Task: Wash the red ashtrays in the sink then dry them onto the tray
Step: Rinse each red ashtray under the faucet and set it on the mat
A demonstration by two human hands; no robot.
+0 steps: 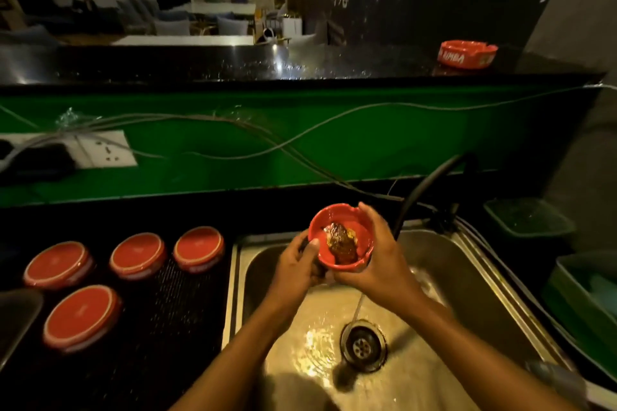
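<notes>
Red glazed and round, a notched ceramic ashtray (339,237) sits at the centre of the frame, held tilted above the stainless steel sink (444,264). A brown, wet-looking lump lies inside it. The left hand (297,265) curls round its left rim with the thumb over the edge; the right hand (377,257) wraps round its right side and underside. Both hands grip it.

Below, a thin stream of water falls toward the round metal drain (363,345), and the sink floor is wet. A dark curved tap (430,183) arches above the sink at centre right.

At the lower left of the frame, four more red round ashtrays (138,255) lie upside down on a black textured tray (173,327), apart from one another. At the upper right, another red ashtray with white lettering (467,54) stands upright on the dark speckled counter (233,65).
</notes>
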